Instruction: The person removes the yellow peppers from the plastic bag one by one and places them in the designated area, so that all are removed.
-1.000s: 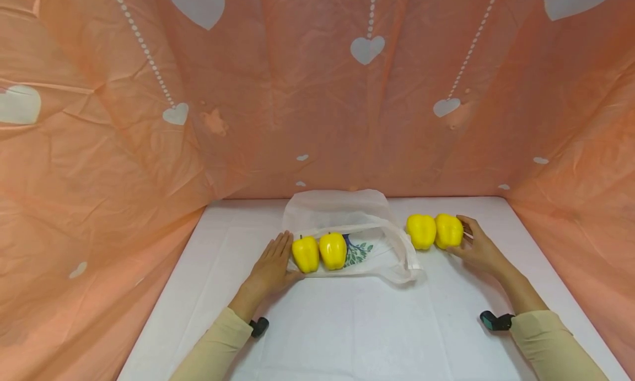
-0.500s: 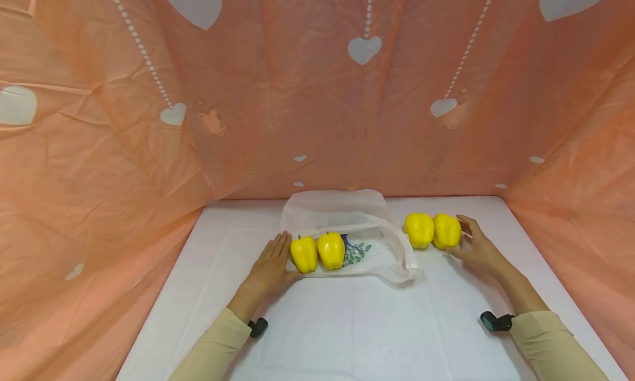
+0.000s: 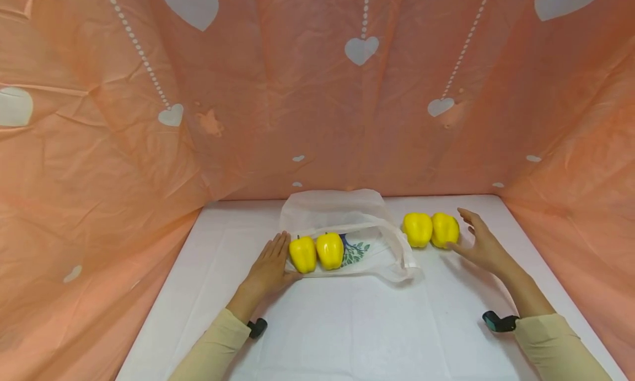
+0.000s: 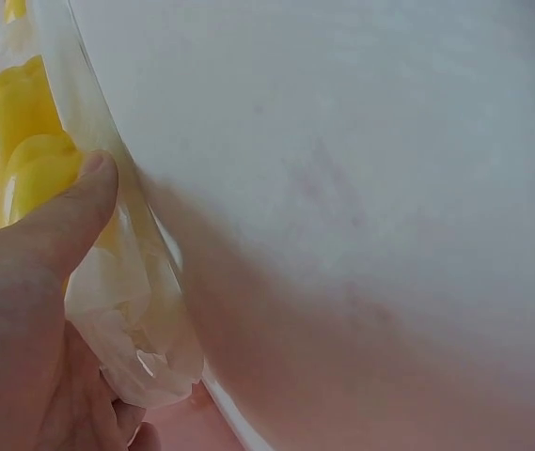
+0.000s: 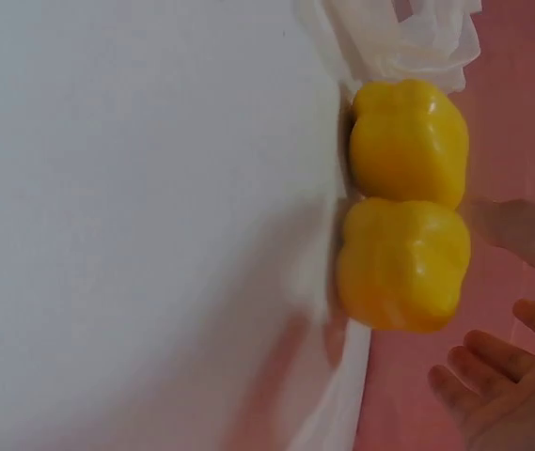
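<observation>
Two yellow bell peppers, one at the left [image 3: 303,254] and one beside it [image 3: 329,251], lie at a translucent white plastic bag [image 3: 342,204] with a printed tree. My left hand [image 3: 270,265] rests at the bag's left end with straight fingers, its thumb [image 4: 74,211] against the bag's near side by the peppers. Two more yellow peppers stand side by side right of the bag, an inner one [image 3: 417,230] and an outer one [image 3: 445,230]. Around the outer one my right hand [image 3: 478,243] is spread; in the right wrist view its fingers [image 5: 497,357] are apart from the pepper.
A white-covered table [image 3: 347,326] stretches in front of the bag. Orange sheeting with pale hearts [image 3: 297,105] rises behind it and at both sides. The bag's loose, crumpled mouth [image 3: 404,254] reaches close to the inner right-hand pepper.
My right hand has loosened from the outer right pepper, its fingers spreading and drawing back to the right. The left hand and all the peppers stay in place; the whole view shifts slightly.
</observation>
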Available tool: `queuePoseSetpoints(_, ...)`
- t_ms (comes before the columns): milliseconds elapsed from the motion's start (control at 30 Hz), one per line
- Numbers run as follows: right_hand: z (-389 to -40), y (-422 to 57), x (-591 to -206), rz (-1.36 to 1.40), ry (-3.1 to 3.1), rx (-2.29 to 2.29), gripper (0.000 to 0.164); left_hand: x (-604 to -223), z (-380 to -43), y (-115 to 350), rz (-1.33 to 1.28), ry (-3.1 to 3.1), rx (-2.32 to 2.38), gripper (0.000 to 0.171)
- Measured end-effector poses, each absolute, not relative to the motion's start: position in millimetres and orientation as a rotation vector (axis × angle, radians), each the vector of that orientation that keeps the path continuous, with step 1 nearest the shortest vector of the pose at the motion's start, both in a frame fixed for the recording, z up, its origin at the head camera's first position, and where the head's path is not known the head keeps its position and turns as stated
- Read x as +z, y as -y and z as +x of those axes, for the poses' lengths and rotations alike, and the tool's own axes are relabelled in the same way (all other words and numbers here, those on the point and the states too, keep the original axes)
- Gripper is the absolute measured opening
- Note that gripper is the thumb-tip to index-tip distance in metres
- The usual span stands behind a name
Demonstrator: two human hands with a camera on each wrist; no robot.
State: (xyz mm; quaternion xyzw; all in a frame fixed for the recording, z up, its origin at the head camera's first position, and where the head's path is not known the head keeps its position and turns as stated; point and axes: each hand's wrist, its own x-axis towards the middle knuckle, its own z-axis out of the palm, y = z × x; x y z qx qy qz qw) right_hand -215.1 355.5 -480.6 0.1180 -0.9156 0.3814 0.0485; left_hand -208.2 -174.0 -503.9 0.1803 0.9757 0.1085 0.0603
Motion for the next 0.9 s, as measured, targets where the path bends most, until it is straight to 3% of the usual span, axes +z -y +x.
queuePoseSetpoints(900, -204, -270, -459, 0.570, 2.721, 1.186, 0.081, -508, -211, 174, 0.536, -2.947, 0.320, 0.106)
